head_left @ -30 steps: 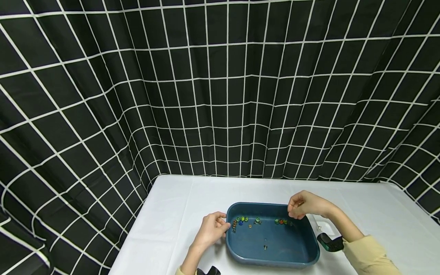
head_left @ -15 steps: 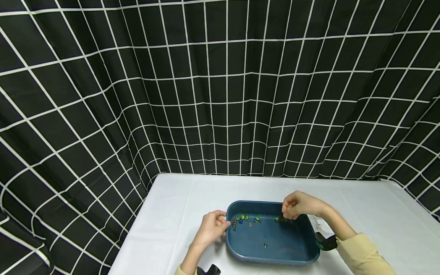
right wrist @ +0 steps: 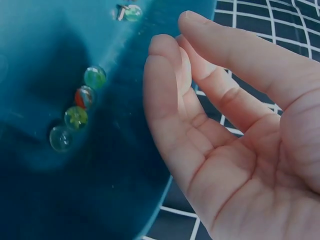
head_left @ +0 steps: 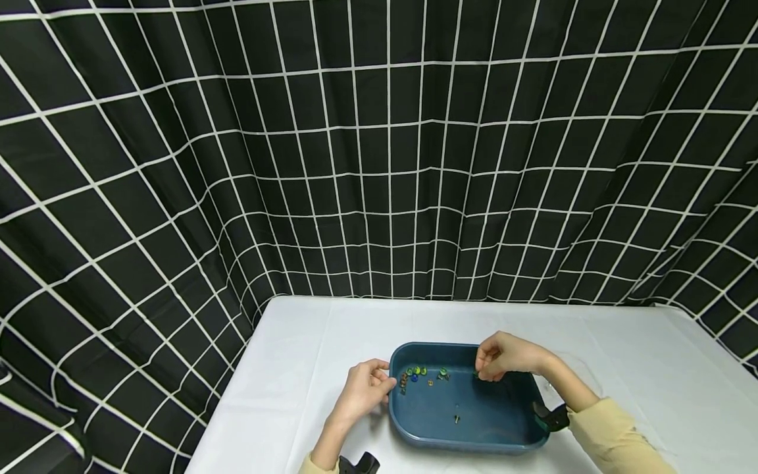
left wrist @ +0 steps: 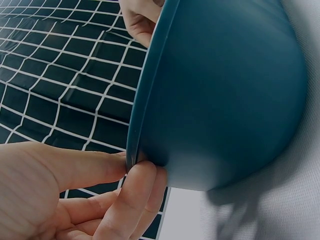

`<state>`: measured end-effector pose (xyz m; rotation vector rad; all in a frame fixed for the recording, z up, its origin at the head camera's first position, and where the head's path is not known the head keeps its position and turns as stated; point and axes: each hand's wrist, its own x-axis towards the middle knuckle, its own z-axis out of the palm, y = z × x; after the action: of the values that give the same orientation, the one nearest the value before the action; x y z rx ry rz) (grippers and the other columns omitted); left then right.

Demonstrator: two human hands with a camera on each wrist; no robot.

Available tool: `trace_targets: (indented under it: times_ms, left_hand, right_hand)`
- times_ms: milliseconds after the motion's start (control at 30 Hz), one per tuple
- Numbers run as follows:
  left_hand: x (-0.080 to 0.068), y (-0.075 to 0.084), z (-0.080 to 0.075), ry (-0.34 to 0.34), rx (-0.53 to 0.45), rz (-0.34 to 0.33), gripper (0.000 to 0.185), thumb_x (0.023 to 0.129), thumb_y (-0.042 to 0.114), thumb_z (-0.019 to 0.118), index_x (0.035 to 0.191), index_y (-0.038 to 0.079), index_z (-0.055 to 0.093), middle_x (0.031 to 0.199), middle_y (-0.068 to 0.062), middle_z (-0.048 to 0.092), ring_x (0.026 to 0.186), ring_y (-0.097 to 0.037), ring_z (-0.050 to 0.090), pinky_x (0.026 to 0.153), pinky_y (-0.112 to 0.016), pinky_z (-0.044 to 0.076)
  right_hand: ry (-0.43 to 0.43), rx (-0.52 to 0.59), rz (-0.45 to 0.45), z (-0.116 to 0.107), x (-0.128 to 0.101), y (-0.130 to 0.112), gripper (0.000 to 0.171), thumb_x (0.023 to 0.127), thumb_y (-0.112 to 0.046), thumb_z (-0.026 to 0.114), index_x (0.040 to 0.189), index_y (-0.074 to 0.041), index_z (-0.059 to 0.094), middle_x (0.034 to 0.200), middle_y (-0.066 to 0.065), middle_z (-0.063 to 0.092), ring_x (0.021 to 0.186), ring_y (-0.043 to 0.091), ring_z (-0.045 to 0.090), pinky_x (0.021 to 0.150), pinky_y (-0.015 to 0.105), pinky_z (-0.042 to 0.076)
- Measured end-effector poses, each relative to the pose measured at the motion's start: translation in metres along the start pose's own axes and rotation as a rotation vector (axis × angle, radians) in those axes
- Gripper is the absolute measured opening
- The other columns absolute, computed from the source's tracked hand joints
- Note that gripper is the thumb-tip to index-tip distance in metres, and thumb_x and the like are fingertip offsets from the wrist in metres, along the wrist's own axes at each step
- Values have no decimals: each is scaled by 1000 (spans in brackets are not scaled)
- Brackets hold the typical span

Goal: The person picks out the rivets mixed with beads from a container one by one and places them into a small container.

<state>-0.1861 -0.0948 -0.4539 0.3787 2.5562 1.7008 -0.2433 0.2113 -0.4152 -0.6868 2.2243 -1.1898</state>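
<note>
A blue plastic tub (head_left: 462, 431) stands on the table. My left hand (head_left: 362, 388) pinches its left rim between thumb and fingers; the left wrist view has the tub's outer wall (left wrist: 225, 100) close up. Over the far right of the tub hovers my right hand (head_left: 502, 355), fingers loosely bent, nothing visible between thumb and fingertips. Beside it in the right wrist view, a green marble (right wrist: 95, 76), a red one (right wrist: 85, 97), a yellow-green one (right wrist: 76, 118) and a clear one (right wrist: 61, 138) lie in a row. More marbles (head_left: 417, 371) cluster at the tub's far left.
A small screw (head_left: 456, 419) lies on the tub floor towards the front. Another green marble (head_left: 443, 372) sits near the back wall with small metal pieces by it. White cloth (head_left: 284, 368) covers the table, and a black gridded curtain (head_left: 367, 164) hangs behind.
My right hand has moved left along the tub's far side, now covering the marble row in the head view. The left hand stays on the rim.
</note>
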Motion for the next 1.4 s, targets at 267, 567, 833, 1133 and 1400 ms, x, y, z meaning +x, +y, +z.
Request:
trace_targets:
  times_ms: [267,567,833,1133,1400]
  left_hand:
    - [0,2,-2,3,-2,-2,31,80,-3,65,107,-16,56,73,-5,58,52,-11,59,46,-17,45]
    - [0,1,-2,3,-25,-7,31,81,-3,66,107,-16,56,73,-5,58,53,-11,59,48,-19,48]
    - [0,1,-1,12,-16,-2,30,80,-3,65,106,-16,57,73,-5,58,52,-11,59,47,-18,47]
    - [0,0,-1,13,-20,0,29,80,-4,65,106,-16,57,72,-5,58,52,-11,58,47,-18,47]
    - [0,1,0,12,-14,-8,30,80,-4,65,106,-16,57,72,-5,58,51,-10,57,46,-18,46]
  right_hand:
    - [-23,7,-12,9,9,1,9,77,3,67,82,10,63,72,12,64,64,17,59,57,31,53]
    - [-33,0,-6,14,14,-5,8,77,5,68,81,9,62,72,13,64,66,19,61,58,34,54]
    - [-57,-13,-14,16,15,-6,11,75,5,69,81,11,61,71,11,63,65,17,61,58,31,54]
    - [-96,-19,-21,24,21,-4,13,73,6,70,80,12,61,69,9,61,62,14,58,56,31,53]
    - [-134,-6,-40,29,24,-3,13,72,6,71,79,10,61,68,11,62,60,13,58,55,31,53]
